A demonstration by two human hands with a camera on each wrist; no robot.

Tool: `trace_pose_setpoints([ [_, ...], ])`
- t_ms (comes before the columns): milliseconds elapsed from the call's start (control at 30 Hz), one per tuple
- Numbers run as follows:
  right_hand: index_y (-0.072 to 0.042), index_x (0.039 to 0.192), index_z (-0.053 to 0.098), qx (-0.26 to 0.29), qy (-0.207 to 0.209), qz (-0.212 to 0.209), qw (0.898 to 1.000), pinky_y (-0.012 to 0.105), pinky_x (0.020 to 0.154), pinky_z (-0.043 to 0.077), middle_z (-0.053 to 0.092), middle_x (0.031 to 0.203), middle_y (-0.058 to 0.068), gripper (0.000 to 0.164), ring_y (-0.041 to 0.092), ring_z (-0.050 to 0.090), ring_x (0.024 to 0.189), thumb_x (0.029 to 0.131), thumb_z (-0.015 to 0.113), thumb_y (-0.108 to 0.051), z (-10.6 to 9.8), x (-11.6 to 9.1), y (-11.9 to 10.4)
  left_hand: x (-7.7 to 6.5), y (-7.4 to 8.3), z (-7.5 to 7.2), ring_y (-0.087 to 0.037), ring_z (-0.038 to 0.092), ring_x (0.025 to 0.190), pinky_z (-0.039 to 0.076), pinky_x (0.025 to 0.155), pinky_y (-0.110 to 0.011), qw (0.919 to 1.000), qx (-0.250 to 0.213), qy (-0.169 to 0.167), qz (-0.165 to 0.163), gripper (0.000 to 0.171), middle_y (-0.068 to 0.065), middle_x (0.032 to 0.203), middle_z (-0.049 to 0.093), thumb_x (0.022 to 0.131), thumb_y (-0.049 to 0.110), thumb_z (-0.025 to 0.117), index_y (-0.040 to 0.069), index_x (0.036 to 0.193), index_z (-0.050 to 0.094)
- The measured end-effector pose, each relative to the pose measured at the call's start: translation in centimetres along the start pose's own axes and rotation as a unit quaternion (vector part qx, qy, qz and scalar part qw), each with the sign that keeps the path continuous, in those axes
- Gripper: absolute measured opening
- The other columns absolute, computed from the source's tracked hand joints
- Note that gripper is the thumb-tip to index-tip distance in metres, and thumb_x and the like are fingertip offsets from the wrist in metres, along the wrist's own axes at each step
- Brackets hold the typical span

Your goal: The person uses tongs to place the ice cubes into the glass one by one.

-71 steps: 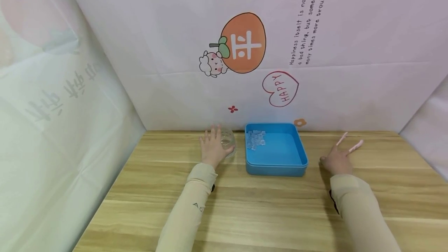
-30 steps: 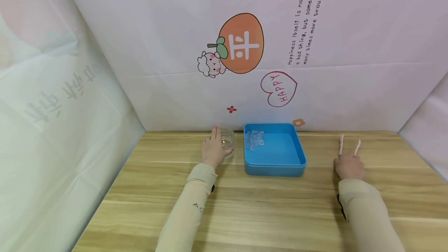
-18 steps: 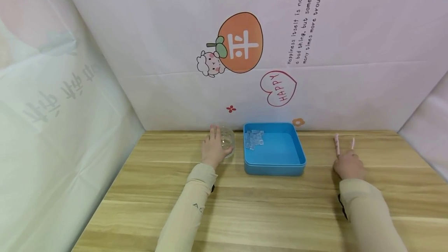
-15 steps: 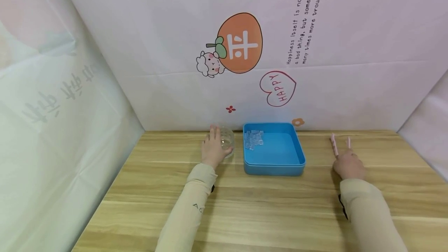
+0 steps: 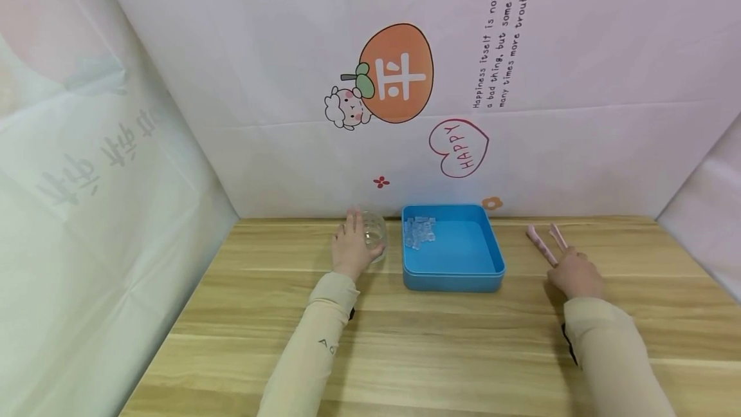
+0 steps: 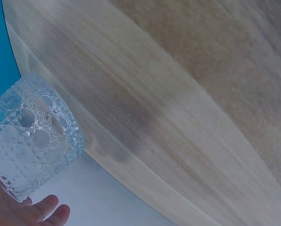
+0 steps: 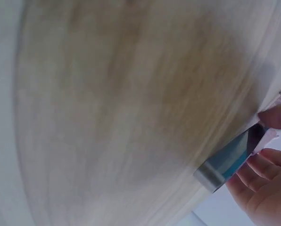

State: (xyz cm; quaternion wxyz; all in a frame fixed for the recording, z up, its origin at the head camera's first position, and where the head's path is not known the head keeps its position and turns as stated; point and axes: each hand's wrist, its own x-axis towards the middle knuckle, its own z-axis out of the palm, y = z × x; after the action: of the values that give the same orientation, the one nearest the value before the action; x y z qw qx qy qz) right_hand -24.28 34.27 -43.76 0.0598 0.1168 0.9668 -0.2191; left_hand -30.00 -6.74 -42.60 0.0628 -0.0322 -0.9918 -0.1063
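My left hand steadies a clear cut-glass tumbler, its thumb in front and its fingers along the far left side. In the left wrist view the tumbler shows a diamond pattern, and two fingertips stick out past it. My right hand grips a pair of tongs with pink arms, which point up and left with the tips apart. The right wrist view shows the shiny metal end of the tongs between thumb and fingers. Nothing is between the tips.
Between the hands stands a blue square tray. Clear ice-like cubes are heaped in its left back corner. A printed white cloth hangs behind the wooden table, and another cloth closes off the left side.
My right hand has shifted right and taken a fuller grip on the tongs. Their tips have swung left towards the tray and come closer together. The left hand and tumbler stay almost still.
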Motion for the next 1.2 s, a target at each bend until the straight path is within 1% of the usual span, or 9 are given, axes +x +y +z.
trace_pose_setpoints([
  [200, 0.024, 0.115, 0.039, -0.004, 0.035, -0.002, 0.999, 0.047, 0.055, 0.049, 0.05, 0.093, 0.039, 0.055, 0.046, 0.057, 0.074, 0.093, 0.051, -0.025, 0.3, 0.0, 0.0, -0.1, 0.3, 0.0, -0.037, 0.041, 0.135, 0.038, 0.11, -0.049, 1.0, 0.005, -0.005, -0.004, 0.098, -0.01, 0.161, 0.017, 0.084, 0.058, 0.062, 0.01, 0.154, 0.014],
  [333, 0.024, 0.112, 0.042, -0.001, 0.06, 0.007, 0.998, 0.045, 0.051, 0.049, 0.053, 0.089, 0.037, 0.053, 0.044, 0.058, 0.07, 0.093, 0.055, -0.024, 0.6, 0.1, 0.1, -0.1, 0.4, 0.2, -0.036, 0.045, 0.132, 0.04, 0.109, -0.048, 0.9999, 0.011, -0.005, -0.004, 0.098, -0.01, 0.161, 0.017, 0.084, 0.058, 0.062, 0.01, 0.154, 0.013],
  [467, 0.023, 0.112, 0.044, 0.004, 0.075, 0.015, 0.997, 0.045, 0.05, 0.049, 0.055, 0.088, 0.037, 0.05, 0.045, 0.059, 0.07, 0.093, 0.056, -0.022, 0.9, 0.5, 0.2, 0.0, 0.4, 0.3, -0.036, 0.046, 0.131, 0.04, 0.108, -0.048, 1.0, 0.006, 0.001, -0.004, 0.097, -0.011, 0.161, 0.017, 0.083, 0.057, 0.063, 0.01, 0.154, 0.015],
  [733, 0.02, 0.102, 0.049, 0.009, 0.096, 0.004, 0.995, 0.049, 0.054, 0.049, 0.056, 0.084, 0.035, 0.041, 0.044, 0.058, 0.07, 0.089, 0.058, -0.017, 1.2, 1.0, 0.4, 0.0, 0.4, 0.3, -0.037, 0.047, 0.129, 0.041, 0.107, -0.049, 0.9999, -0.01, 0.006, -0.005, 0.097, -0.012, 0.16, 0.018, 0.083, 0.054, 0.065, 0.009, 0.153, 0.017],
  [800, 0.02, 0.102, 0.049, 0.012, 0.1, 0.001, 0.995, 0.049, 0.056, 0.048, 0.056, 0.084, 0.034, 0.04, 0.043, 0.058, 0.07, 0.088, 0.059, -0.015, 1.1, 1.0, 0.5, 0.0, 0.4, 0.4, -0.037, 0.047, 0.129, 0.04, 0.108, -0.049, 0.9999, -0.011, 0.005, -0.005, 0.097, -0.012, 0.16, 0.018, 0.083, 0.054, 0.065, 0.009, 0.153, 0.017],
  [900, 0.022, 0.108, 0.047, 0.016, 0.106, -0.003, 0.994, 0.05, 0.058, 0.049, 0.057, 0.088, 0.036, 0.042, 0.044, 0.058, 0.073, 0.087, 0.06, -0.012, 1.1, 0.8, 0.4, 0.0, 0.4, 0.4, -0.036, 0.047, 0.129, 0.04, 0.108, -0.049, 0.9999, -0.009, 0.005, -0.006, 0.097, -0.011, 0.161, 0.017, 0.083, 0.055, 0.065, 0.009, 0.153, 0.016],
  [1033, 0.021, 0.115, 0.045, 0.022, 0.129, -0.01, 0.991, 0.052, 0.06, 0.049, 0.054, 0.095, 0.038, 0.045, 0.048, 0.058, 0.078, 0.086, 0.059, -0.011, 1.1, 0.6, 0.3, -0.1, 0.5, 0.4, -0.037, 0.047, 0.129, 0.04, 0.108, -0.048, 0.9999, -0.008, 0.006, -0.007, 0.097, -0.012, 0.16, 0.018, 0.083, 0.055, 0.064, 0.009, 0.153, 0.016],
  [1133, 0.021, 0.119, 0.044, 0.023, 0.143, -0.022, 0.989, 0.056, 0.065, 0.048, 0.051, 0.1, 0.039, 0.047, 0.051, 0.056, 0.083, 0.087, 0.057, -0.011, 1.0, 0.5, 0.2, -0.2, 0.5, 0.3, -0.037, 0.048, 0.128, 0.041, 0.108, -0.048, 0.9999, -0.006, 0.007, -0.007, 0.097, -0.012, 0.16, 0.019, 0.083, 0.055, 0.064, 0.009, 0.153, 0.016],
  [1200, 0.021, 0.122, 0.042, 0.022, 0.145, -0.033, 0.989, 0.059, 0.071, 0.048, 0.05, 0.105, 0.04, 0.049, 0.053, 0.054, 0.088, 0.088, 0.058, -0.011, 0.9, 0.4, 0.1, -0.2, 0.5, 0.3, -0.037, 0.047, 0.129, 0.041, 0.108, -0.048, 0.9999, -0.004, 0.007, -0.007, 0.097, -0.012, 0.16, 0.018, 0.083, 0.056, 0.064, 0.009, 0.153, 0.016],
])
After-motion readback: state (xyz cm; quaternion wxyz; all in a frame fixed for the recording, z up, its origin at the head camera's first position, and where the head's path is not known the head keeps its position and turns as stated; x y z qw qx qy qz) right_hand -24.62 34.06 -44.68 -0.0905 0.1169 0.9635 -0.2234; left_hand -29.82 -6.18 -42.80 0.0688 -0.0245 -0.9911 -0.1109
